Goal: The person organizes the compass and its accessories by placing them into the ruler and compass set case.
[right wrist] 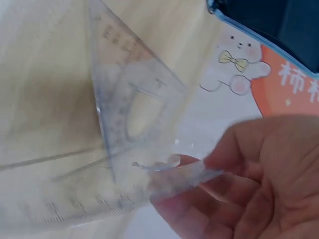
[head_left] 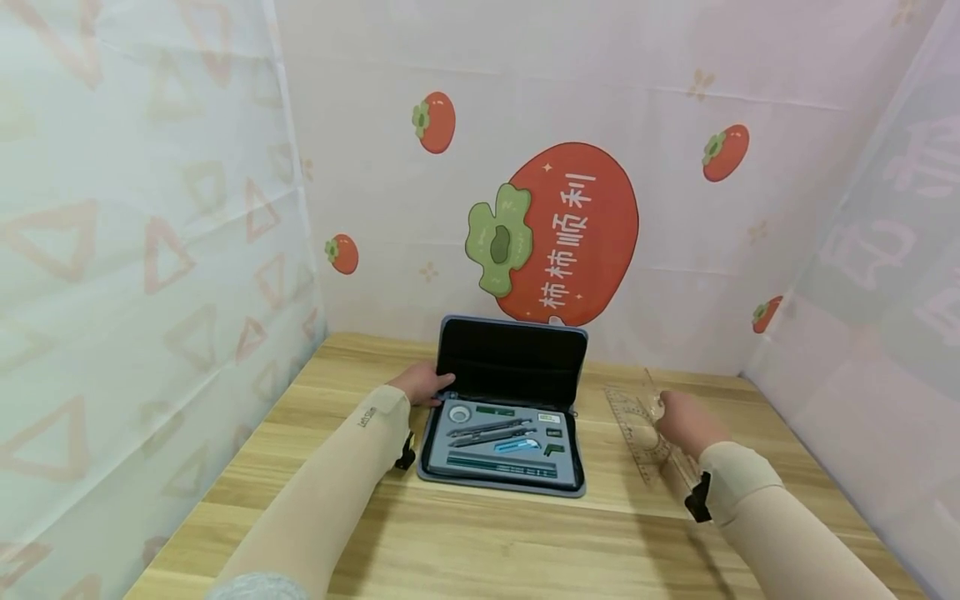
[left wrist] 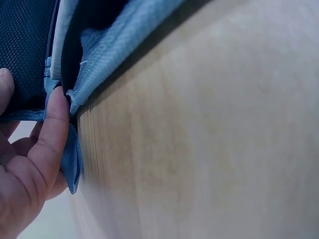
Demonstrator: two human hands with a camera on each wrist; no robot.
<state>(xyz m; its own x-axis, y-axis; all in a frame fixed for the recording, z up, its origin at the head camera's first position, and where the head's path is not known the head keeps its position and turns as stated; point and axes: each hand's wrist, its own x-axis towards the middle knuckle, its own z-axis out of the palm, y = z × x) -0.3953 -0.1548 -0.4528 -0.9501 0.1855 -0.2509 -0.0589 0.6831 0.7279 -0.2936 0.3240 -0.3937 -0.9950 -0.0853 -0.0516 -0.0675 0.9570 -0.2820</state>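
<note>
Handling of clear measuring tools beside an opened case. The left hand (head_left: 420, 383) holds a blue-edged, black-lined rectangular fabric case (head_left: 513, 360) at its raised lid's lower left corner, thumb on the lining. The case rests on the pale wooden table (head_left: 465, 542), its grey fitted insert (head_left: 567, 458) facing up. To its right, the right hand (head_left: 688, 425) pinches a long transparent plastic ruler (right wrist: 99, 199) by one end; a transparent triangular set square (right wrist: 117, 89) overlaps it — whether also gripped cannot be told. Good handling would likely call for a firm, unbent pinch — thin plastic may slip or flex — with the lid steadied meanwhile.
</note>
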